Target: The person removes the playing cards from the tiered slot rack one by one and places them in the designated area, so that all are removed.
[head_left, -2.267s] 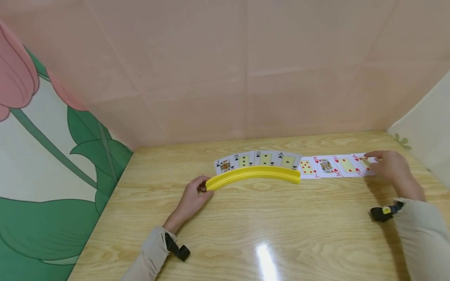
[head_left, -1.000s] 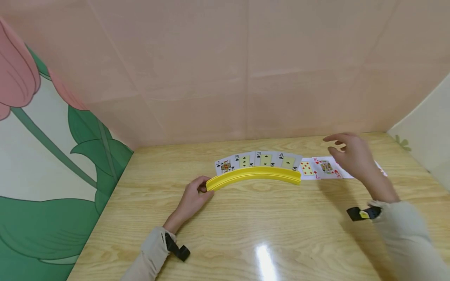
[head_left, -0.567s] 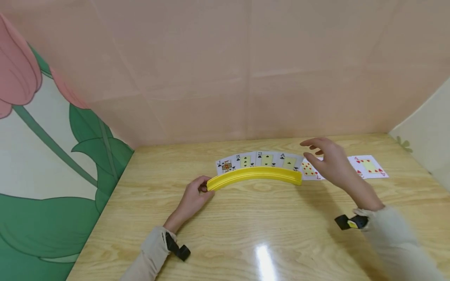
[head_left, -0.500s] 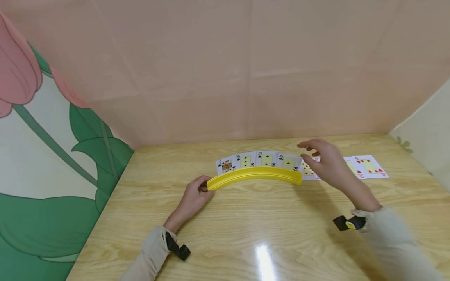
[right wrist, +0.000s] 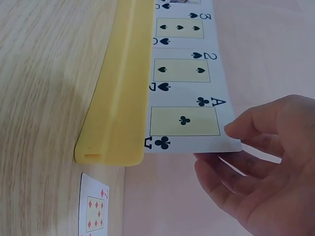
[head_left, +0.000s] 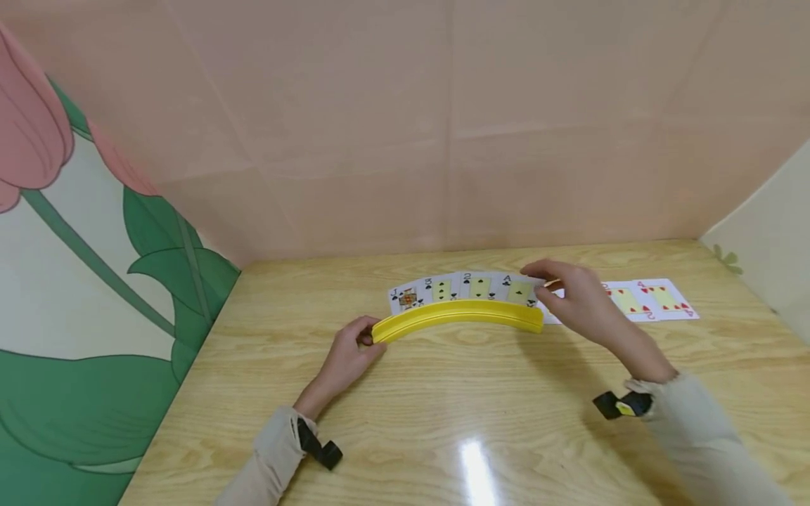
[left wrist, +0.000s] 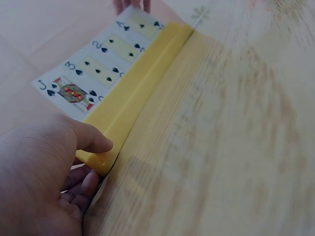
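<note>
A curved yellow playing-card holder [head_left: 465,315] stands on the table with a fan of cards upright in its slot. From left to right these are the jack of spades [head_left: 405,301], three of spades [head_left: 441,289], two of spades [head_left: 479,287] and ace of clubs [right wrist: 184,118]. My left hand [head_left: 348,355] grips the holder's left end, thumb in front and fingers behind and beneath. At the right end, my right hand [head_left: 588,299] pinches the ace's outer upper corner, thumb on its face and fingers behind it.
Face-up red cards lie in a row right of the holder: a seven of diamonds [right wrist: 95,212], a two of hearts [head_left: 629,301] and a four of hearts [head_left: 667,299]. My right hand covers part of the row. A pink-covered wall [head_left: 354,140] rises behind the wooden table [head_left: 405,407].
My right hand has moved left from the row of red cards to the ace of clubs and taken its corner. My left hand has stayed on the holder's end.
</note>
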`<action>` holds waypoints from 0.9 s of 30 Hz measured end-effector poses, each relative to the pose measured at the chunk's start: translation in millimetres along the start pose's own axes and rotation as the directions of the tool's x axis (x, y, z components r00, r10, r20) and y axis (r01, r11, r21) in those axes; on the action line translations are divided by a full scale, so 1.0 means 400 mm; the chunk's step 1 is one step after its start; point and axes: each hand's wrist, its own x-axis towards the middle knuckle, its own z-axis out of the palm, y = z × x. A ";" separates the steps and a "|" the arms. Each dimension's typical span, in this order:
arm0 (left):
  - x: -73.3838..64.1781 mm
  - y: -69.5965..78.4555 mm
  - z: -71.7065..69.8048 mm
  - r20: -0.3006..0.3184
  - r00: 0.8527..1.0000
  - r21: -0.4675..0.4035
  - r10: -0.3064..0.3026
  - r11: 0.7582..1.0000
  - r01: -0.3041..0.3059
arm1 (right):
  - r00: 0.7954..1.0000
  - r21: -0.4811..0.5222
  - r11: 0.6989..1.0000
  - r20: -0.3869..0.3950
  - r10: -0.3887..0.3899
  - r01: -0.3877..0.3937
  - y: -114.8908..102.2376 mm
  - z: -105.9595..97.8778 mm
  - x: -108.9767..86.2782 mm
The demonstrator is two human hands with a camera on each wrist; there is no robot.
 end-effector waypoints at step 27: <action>0.000 -0.002 0.002 -0.005 1.000 -0.004 -0.023 1.000 0.023 | 0.996 -0.058 0.997 -0.070 0.056 -0.060 -0.008 -0.033 -0.005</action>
